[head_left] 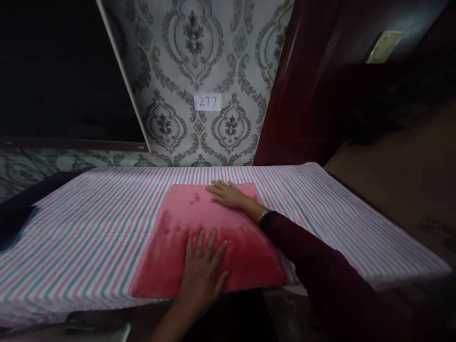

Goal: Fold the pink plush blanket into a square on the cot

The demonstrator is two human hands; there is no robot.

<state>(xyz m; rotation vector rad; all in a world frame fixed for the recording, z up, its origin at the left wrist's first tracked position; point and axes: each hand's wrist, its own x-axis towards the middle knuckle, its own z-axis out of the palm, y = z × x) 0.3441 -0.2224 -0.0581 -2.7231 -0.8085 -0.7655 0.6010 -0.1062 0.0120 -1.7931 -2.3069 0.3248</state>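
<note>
A pink velvety pillow (171, 247) lies on a bed with a pink, grey and white striped sheet (89, 223). My left hand (203, 268) rests flat on the pillow's near part, fingers spread and pointing away from me. My right hand (230, 194) lies flat on the pillow's far edge, fingers stretched out to the left. A dark red sleeve (313, 256) covers my right arm, with a bracelet at the wrist. Neither hand holds anything.
Patterned grey wallpaper (199, 57) with a paper label reading 277 (207, 101) stands behind the bed. A dark wooden door or cabinet (302, 95) rises at the right, floor beyond it. A dark object (21, 204) lies at the bed's left edge.
</note>
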